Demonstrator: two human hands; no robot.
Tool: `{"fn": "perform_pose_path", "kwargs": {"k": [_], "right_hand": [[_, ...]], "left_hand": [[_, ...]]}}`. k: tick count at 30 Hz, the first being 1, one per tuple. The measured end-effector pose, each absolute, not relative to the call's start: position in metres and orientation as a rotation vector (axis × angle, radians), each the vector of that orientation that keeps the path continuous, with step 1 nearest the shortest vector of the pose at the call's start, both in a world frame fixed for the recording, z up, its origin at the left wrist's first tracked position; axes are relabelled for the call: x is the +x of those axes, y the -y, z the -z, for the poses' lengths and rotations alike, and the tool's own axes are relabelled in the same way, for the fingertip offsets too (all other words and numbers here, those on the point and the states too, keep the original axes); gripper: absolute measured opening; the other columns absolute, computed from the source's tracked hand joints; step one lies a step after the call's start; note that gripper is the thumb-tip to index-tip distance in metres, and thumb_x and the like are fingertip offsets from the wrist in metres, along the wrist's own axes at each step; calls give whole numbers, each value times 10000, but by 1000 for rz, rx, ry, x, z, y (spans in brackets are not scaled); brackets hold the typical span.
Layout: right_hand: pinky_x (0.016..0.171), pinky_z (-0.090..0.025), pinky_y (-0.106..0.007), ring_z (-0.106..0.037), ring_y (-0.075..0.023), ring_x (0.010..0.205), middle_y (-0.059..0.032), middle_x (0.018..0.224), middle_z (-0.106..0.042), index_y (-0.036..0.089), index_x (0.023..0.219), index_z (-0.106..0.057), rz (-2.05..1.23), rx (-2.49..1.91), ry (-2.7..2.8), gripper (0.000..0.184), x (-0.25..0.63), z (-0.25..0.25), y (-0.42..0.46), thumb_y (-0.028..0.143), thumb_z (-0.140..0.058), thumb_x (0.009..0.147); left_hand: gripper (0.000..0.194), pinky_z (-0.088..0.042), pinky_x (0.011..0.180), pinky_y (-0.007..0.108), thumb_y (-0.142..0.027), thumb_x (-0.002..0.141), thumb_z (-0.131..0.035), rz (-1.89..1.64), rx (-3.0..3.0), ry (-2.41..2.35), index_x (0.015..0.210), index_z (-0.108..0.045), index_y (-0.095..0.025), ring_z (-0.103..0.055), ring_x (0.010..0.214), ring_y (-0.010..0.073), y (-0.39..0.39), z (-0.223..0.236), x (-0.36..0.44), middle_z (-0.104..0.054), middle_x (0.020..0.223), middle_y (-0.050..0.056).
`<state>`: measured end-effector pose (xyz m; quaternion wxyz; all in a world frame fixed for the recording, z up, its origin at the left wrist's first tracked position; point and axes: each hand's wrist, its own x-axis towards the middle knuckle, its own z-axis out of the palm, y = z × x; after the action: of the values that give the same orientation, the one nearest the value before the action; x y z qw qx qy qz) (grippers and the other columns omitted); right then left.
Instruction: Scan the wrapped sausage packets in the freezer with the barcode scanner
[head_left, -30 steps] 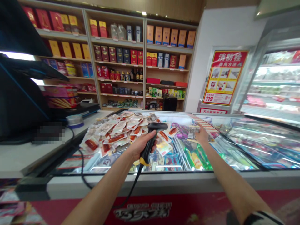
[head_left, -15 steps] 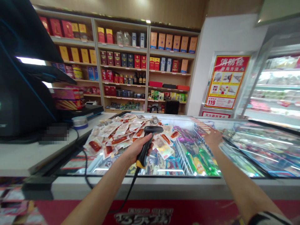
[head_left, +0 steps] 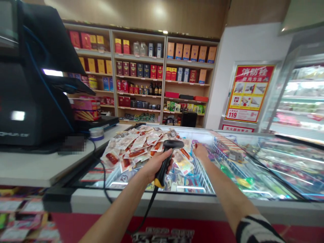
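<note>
My left hand [head_left: 158,165] is wrapped round the handle of a black and yellow barcode scanner [head_left: 167,158], its head above the right part of a pile of packaged sausages [head_left: 138,145]. The pile lies on the glass top of a chest freezer [head_left: 121,197]. At the pile's right edge, my right hand [head_left: 201,152] has its fingers closed at a packaged sausage [head_left: 195,145]; only a small reddish end shows past them. Under the scanner head lies a pale packet [head_left: 184,163]. Farther right, a greyish packet [head_left: 236,155] rests on the glass.
A checkout machine [head_left: 37,87] stands on the white counter [head_left: 30,168] at left, with a roll of tape [head_left: 96,134] near its edge. The scanner's cable [head_left: 104,182] loops over the freezer's front. Behind are shelves [head_left: 139,57] of boxes and bottles.
My right hand has let go of the greyish packet on the right side of the glass and moved left to the sausage pile. The left hand keeps the scanner. The view has turned slightly left.
</note>
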<state>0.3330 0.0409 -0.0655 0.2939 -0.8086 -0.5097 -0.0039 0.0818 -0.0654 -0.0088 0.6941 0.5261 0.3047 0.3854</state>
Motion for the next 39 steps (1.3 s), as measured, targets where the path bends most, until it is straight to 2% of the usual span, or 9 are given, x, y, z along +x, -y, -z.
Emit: {"fn": "perform_pose_path", "kwargs": {"k": [3, 7, 13, 21, 26, 32, 39], "right_hand": [[749, -414, -310, -567, -225, 912, -114, 982, -604, 146, 1087, -494, 180, -1954, 1377, 369, 348, 75, -32, 257, -415, 744], [809, -398, -284, -545, -195, 938, -91, 1044, -583, 135, 1153, -448, 331, -1671, 1401, 452, 356, 82, -23, 259, -423, 719], [865, -376, -309, -513, -191, 985, -84, 1093, -555, 138, 1146, -453, 347, -1478, 1482, 466, 349, 80, -19, 258, -436, 696], [873, -371, -321, -500, -191, 1004, -70, 1115, -544, 154, 1166, -436, 293, -1453, 1495, 484, 344, 79, -13, 264, -434, 695], [820, -388, -306, -527, -197, 950, -86, 1062, -569, 162, 1157, -449, 371, -1681, 1456, 456, 359, 78, -11, 246, -440, 709], [754, -350, -436, -524, -282, 901, -106, 885, -610, 189, 1018, -551, 546, -2252, 1379, 338, 410, 82, 7, 255, -480, 694], [748, -318, -491, -478, -328, 941, -144, 957, -574, 164, 953, -602, 743, -2468, 1126, 318, 462, 89, 29, 326, -463, 717]], "left_hand": [[309, -349, 362, 178, -446, 691, -546, -855, 1175, -653, 715, -493, -143, -457, 404, 63, 64, 8, 86, -512, 564, -7], [318, -347, 364, 180, -452, 682, -555, -848, 1183, -603, 727, -494, -144, -466, 414, 65, 60, 8, 93, -525, 588, -1], [323, -342, 367, 178, -457, 684, -550, -852, 1190, -616, 720, -496, -140, -458, 408, 59, 56, 5, 101, -520, 580, -7], [339, -332, 366, 175, -468, 683, -545, -837, 1201, -595, 697, -509, -131, -453, 407, 54, 53, 4, 111, -511, 573, -9], [317, -346, 365, 179, -454, 685, -549, -869, 1170, -636, 709, -496, -141, -454, 401, 59, 52, 4, 108, -513, 565, -12], [286, -356, 361, 175, -420, 701, -546, -930, 1149, -684, 708, -489, -140, -460, 398, 61, 48, 9, 92, -522, 558, -5], [262, -360, 364, 171, -401, 708, -546, -975, 1111, -718, 708, -494, -143, -466, 398, 60, 48, 13, 77, -522, 552, -13]]}}
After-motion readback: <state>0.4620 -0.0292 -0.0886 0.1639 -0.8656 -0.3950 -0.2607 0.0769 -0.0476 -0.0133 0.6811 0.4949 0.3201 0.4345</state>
